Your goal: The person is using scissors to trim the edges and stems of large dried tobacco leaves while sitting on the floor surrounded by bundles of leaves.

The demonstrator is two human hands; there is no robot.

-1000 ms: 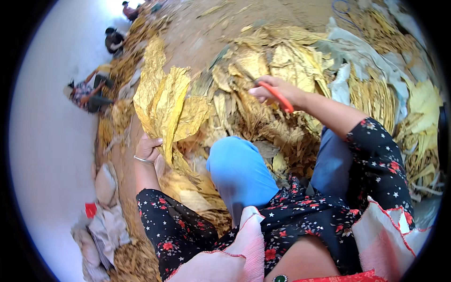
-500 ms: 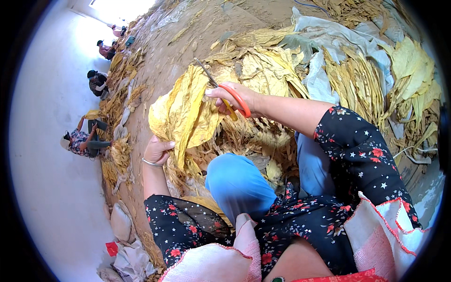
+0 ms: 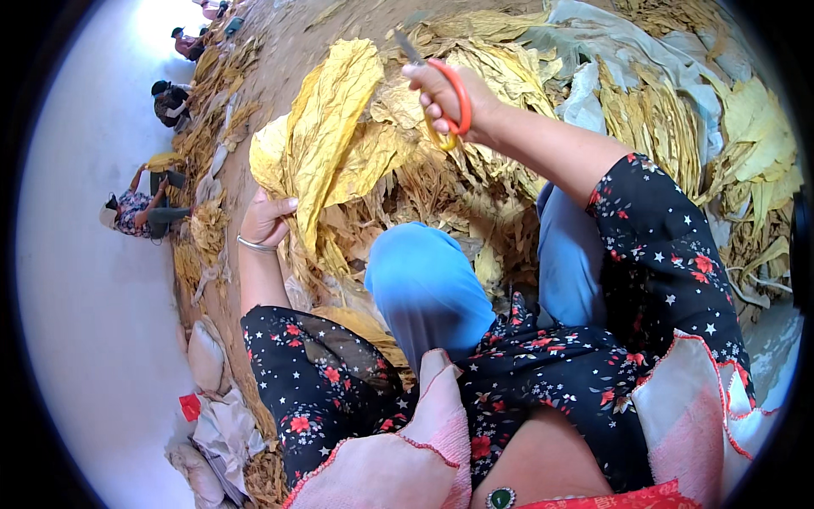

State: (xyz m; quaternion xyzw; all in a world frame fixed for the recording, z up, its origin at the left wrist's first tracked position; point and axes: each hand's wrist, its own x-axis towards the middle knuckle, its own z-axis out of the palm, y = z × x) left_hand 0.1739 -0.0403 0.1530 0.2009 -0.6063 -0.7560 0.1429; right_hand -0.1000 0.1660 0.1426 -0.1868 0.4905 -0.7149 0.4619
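Observation:
A large, wrinkled yellow dried tobacco leaf (image 3: 326, 127) stands up from my left hand (image 3: 266, 219), which pinches its lower end between thumb and fingers. More pale yellow leaf shows behind it, against the fingers. My right hand (image 3: 482, 103) is closed round a pair of scissors (image 3: 464, 100) with one red-orange and one yellow handle loop. Their dark blades point up and to the left, slightly blurred, apart from the leaf. Whether the blades are parted I cannot tell.
Heaped dried leaves (image 3: 441, 182) lie around my blue-trousered knees (image 3: 428, 276). Leaf bundles (image 3: 649, 119) and pale plastic sheeting (image 3: 606, 42) lie at the right. Several people sit along the white wall (image 3: 93, 314) at the left, near a leaf pile. Sacks (image 3: 206, 356) rest at the lower left.
My right hand with the scissors has moved up and right, away from the leaf. My left hand has shifted up and left, and the leaf stands taller. The whole view has shifted a little.

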